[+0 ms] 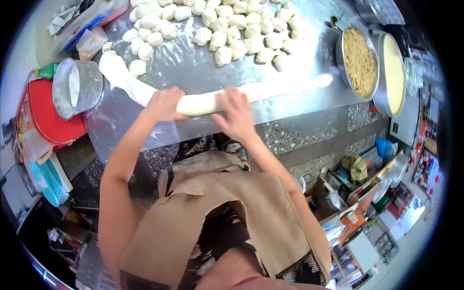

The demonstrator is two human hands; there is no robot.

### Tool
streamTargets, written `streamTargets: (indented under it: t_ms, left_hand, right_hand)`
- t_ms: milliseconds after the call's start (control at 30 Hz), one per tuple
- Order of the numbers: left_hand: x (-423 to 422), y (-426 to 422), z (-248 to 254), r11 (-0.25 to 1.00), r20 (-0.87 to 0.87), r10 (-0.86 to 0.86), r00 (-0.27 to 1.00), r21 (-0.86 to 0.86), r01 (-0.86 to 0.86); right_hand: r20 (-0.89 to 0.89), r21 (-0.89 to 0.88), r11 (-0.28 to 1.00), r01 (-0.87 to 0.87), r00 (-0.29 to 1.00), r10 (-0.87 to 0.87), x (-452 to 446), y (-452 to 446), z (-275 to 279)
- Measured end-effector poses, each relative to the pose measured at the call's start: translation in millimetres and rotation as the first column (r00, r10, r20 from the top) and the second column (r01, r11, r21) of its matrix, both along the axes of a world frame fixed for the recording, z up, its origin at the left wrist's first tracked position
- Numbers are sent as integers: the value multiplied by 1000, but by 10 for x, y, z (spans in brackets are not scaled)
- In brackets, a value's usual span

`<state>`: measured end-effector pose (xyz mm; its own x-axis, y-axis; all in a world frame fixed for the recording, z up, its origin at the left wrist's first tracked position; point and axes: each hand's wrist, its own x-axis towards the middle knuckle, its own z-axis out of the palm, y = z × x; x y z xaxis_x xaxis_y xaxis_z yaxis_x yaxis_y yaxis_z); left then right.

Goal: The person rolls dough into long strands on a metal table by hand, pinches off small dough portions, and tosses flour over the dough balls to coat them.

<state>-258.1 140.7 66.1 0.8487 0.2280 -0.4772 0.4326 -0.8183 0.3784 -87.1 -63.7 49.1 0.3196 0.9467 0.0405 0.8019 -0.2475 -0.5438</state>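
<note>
A long pale roll of dough [200,103] lies across the metal table, thicker in the middle and thinner toward its right end. Its left part bends up and away toward the bucket. My left hand [164,103] is closed around the roll left of its middle. On the roll just to the right, my right hand [235,112] rests with its thumb apart from the fingers, slightly smeared by motion. Beyond the roll sit many small dough pieces [238,49] in clusters, several of them close to the bent left end.
A floury metal bucket [92,89] stands at the table's left edge beside a red cushioned seat [53,113]. At the right are a bowl of brown crumbly filling [360,63] and a pan of yellowish contents [392,72]. The metal table [299,107] ends just before my body.
</note>
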Motion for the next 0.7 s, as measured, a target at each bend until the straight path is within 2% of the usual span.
streamTargets:
  t_ms: [33,67,100,133,167,200,233,267,300,333,367,433,467,533,567,600,633,700]
  left_hand:
    - [-19,147,-73,1000,5,-18,1000,2,18]
    - [-52,284,-168,966,-155,27,988,-248,-65]
    - [-107,401,-233,868,-315,30,949,-462,-180]
    - [-266,508,-127,771,-428,86,900,-543,-332]
    - [-504,631,-52,577,-543,134,829,-637,-511]
    - [-726,760,27,678,-506,79,859,-604,-418]
    - [-957,860,73,762,-470,27,882,-562,-323]
    - [-1225,878,86,757,-472,19,881,-569,-321]
    - [-1470,897,107,888,-414,56,909,-395,-234]
    - [-1666,919,123,970,-338,87,937,-185,-157]
    - [-1826,913,133,936,-304,206,930,-216,-277]
    - [-2058,887,87,899,-186,310,932,-263,-351]
    - [-2109,926,39,896,-180,315,932,-266,-354]
    - [-2171,994,-17,791,-191,506,841,-285,-541]
    - [-2206,1070,-64,792,-190,510,839,-278,-544]
    - [-2227,1169,-133,760,-143,582,801,-256,-598]
    - [-2207,1225,-131,726,-89,645,759,-238,-645]
    - [-2301,1256,-101,751,-54,630,775,-214,-625]
  right_hand:
    - [148,39,998,-50,988,44,-187,245,-148]
    - [126,-65,998,10,992,-1,-155,555,-223]
    - [114,-164,984,66,992,-48,-66,880,-296]
    - [128,-159,984,76,990,-56,-5,1088,-371]
    - [175,-102,985,139,977,-120,7,1213,-430]
    - [215,-48,979,198,959,-184,-46,1235,-458]
    - [225,-64,983,170,962,-152,-110,1140,-415]
    - [257,-103,985,140,960,-110,-224,871,-413]
    - [294,-133,985,113,953,-69,-378,552,-447]
    - [315,-90,986,139,943,-104,-638,156,-495]
    - [330,-52,985,163,934,-137,-843,-111,-537]
    - [349,-49,982,180,925,-152,-846,-11,-555]
    - [353,-46,979,200,920,-172,-815,47,-590]
    - [337,-149,957,248,923,-187,-448,805,-453]
    - [235,-168,941,295,939,-253,-285,1146,-361]
    - [261,-97,948,303,927,-270,-167,1353,-419]
    - [328,-107,945,308,909,-258,-149,1417,-427]
    - [333,-214,958,192,936,-113,-237,1037,-318]
